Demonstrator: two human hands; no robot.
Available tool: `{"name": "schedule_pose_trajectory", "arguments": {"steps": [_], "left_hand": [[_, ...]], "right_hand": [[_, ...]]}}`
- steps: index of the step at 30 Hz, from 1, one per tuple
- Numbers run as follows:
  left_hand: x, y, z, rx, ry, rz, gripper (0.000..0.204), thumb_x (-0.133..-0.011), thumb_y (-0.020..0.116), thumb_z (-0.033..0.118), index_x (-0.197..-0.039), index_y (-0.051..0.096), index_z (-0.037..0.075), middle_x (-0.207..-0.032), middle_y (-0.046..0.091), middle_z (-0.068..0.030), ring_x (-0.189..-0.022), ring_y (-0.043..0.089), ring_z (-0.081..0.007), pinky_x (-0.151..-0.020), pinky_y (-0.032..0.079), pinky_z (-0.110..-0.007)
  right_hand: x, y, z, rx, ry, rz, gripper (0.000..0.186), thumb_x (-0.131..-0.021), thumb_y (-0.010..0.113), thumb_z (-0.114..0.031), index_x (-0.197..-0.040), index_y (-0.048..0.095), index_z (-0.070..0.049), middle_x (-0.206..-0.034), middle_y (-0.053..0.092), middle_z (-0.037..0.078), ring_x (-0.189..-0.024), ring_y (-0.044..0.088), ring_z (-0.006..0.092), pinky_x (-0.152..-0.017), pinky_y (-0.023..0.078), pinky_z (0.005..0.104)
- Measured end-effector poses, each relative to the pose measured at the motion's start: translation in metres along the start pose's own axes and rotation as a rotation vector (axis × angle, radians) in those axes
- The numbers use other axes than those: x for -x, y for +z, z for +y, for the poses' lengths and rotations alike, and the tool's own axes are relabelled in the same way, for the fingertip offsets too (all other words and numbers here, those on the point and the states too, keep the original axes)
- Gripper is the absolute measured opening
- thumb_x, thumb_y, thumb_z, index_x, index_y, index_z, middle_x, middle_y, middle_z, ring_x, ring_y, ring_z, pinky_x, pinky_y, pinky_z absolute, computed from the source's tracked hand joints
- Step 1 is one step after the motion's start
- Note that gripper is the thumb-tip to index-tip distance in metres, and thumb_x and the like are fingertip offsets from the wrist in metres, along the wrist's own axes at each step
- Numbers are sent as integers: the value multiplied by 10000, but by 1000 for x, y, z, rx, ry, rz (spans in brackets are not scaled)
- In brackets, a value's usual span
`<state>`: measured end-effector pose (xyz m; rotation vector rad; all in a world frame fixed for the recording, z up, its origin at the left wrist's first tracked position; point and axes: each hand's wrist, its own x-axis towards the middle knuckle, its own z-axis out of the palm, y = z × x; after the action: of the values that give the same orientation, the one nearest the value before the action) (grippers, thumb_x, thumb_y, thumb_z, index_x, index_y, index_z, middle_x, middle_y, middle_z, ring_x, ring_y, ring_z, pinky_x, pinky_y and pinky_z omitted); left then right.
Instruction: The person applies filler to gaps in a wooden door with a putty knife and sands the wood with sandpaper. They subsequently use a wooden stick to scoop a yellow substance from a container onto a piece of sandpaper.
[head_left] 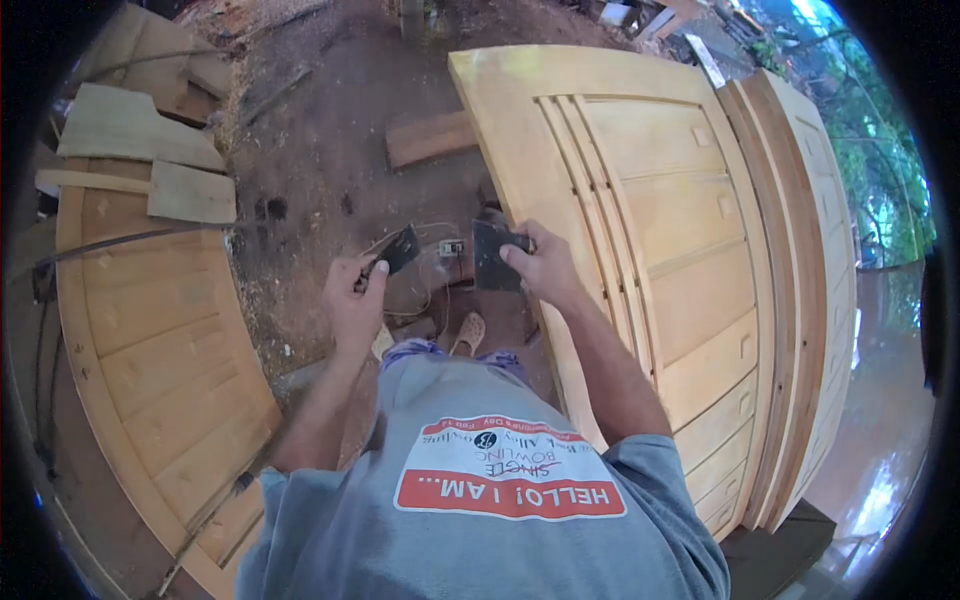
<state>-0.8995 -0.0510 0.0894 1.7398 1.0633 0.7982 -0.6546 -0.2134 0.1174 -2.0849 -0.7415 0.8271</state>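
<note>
In the middle, my left hand [352, 280] is closed on a small dark flat piece [398, 247] like a putty knife, its blade tilted up to the right. My right hand [535, 262] grips a wider dark flat plate, likely a scraper [492, 277], beside the inner edge of a pale wooden panelled door [625, 130] that stands or leans on the right. The two pieces are apart. Between them, farther down, lies a small socket box [450, 247] with thin wires. My feet in perforated sandals [470, 330] show below on the dirt floor [330, 130].
Another panelled door [150, 350] lies on the left, with loose boards [140, 120] and dark cables [130, 242] over it. A short plank [430, 140] rests on the ground ahead. More doors [812, 300] are stacked at the far right, before green foliage [880, 170].
</note>
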Motion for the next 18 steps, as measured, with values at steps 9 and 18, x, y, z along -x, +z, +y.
{"name": "schedule_pose_trajectory", "arguments": {"steps": [9, 18], "left_hand": [[31, 80, 41, -155, 812, -218, 225, -750, 747, 71, -973, 746, 102, -827, 575, -63, -751, 578, -255, -662, 447, -405], [73, 197, 36, -76, 1163, -668, 315, -714, 702, 186, -1004, 691, 64, -805, 537, -60, -732, 540, -240, -653, 402, -406]], "right_hand": [[65, -63, 60, -927, 266, 317, 257, -855, 716, -128, -1062, 666, 16, -901, 669, 38, -794, 628, 134, -741, 507, 275], [144, -120, 114, -409, 246, 560, 158, -946, 630, -112, -1065, 662, -12, -868, 632, -7, -775, 579, 83, -721, 502, 252]]}}
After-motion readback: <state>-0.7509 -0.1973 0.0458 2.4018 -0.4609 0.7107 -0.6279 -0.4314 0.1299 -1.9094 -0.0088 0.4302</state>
